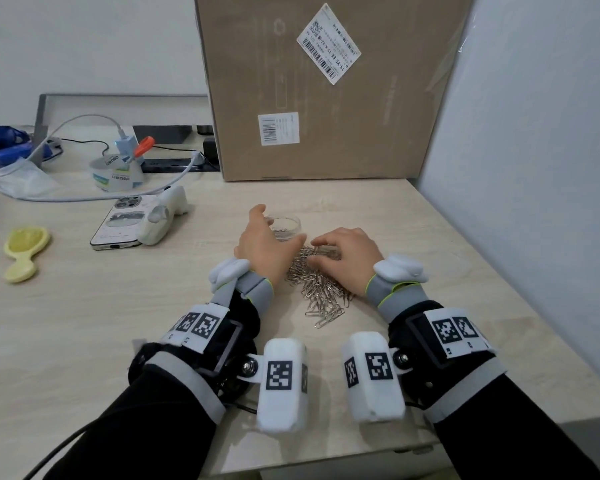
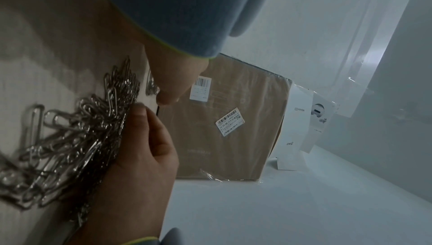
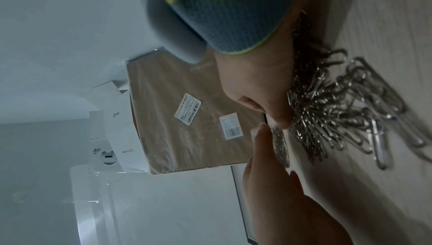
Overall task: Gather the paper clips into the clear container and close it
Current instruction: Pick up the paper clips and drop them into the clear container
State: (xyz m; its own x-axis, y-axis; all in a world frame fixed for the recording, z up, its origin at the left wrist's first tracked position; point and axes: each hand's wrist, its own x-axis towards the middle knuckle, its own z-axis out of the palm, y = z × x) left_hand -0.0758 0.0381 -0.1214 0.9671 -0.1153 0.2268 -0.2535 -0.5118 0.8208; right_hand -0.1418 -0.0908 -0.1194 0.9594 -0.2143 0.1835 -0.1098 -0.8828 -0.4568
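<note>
Head view: paper clips (image 1: 321, 289) heaped near table (image 1: 430, 244) centre, between both hands. Left hand (image 1: 262, 245) cupped, fingers relaxed, walling pile's left side. Right hand (image 1: 347, 258) curled, raking clips inward. Clear container (image 1: 290, 225) just behind pile, open, some clips inside; lid not seen.
Left wrist view: fingers lie against heap, nothing pinched.
Right wrist view: fingertips (image 3: 284, 119) press heap edge, likely to bunch clips for scooping.
</note>
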